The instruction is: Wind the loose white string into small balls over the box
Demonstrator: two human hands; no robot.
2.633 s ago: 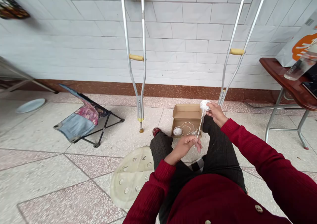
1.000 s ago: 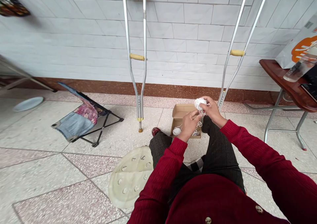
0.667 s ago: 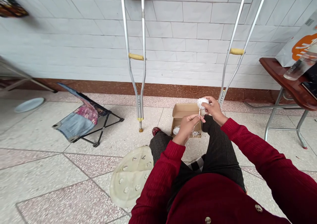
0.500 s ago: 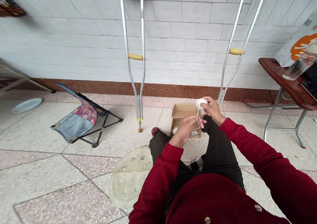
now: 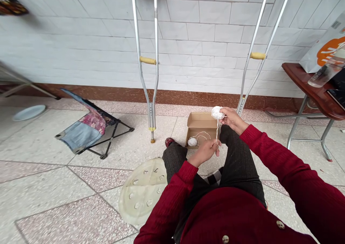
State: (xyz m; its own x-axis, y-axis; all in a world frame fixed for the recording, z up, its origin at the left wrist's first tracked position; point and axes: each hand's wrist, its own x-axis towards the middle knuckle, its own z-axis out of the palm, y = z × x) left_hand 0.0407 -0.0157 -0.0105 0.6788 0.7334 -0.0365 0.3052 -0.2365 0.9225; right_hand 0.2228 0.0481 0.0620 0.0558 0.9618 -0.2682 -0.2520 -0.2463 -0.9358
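My right hand (image 5: 232, 119) grips a ball of white yarn (image 5: 217, 112) above the right side of an open cardboard box (image 5: 192, 121). A strand of yarn (image 5: 217, 130) hangs from that ball down to my left hand (image 5: 207, 151), whose fingers pinch it in front of the box. Inside the box, at its left, lies a second white yarn ball (image 5: 192, 141). A loose loop of yarn curves beside it. The box stands on the floor between my feet, and my left hand hides part of its front edge.
Two crutches (image 5: 151, 116) (image 5: 242, 100) lean on the tiled wall. A folding chair (image 5: 81, 129) stands at left, near a pale plate (image 5: 29, 112). At right, a brown stool (image 5: 307, 84) bears a bag and a bottle (image 5: 322, 75). A round mat (image 5: 141, 197) lies by my left leg.
My left hand has moved down, away from the ball, and the strand between my hands is longer. The ball in the box now shows more fully. My right hand has barely shifted.
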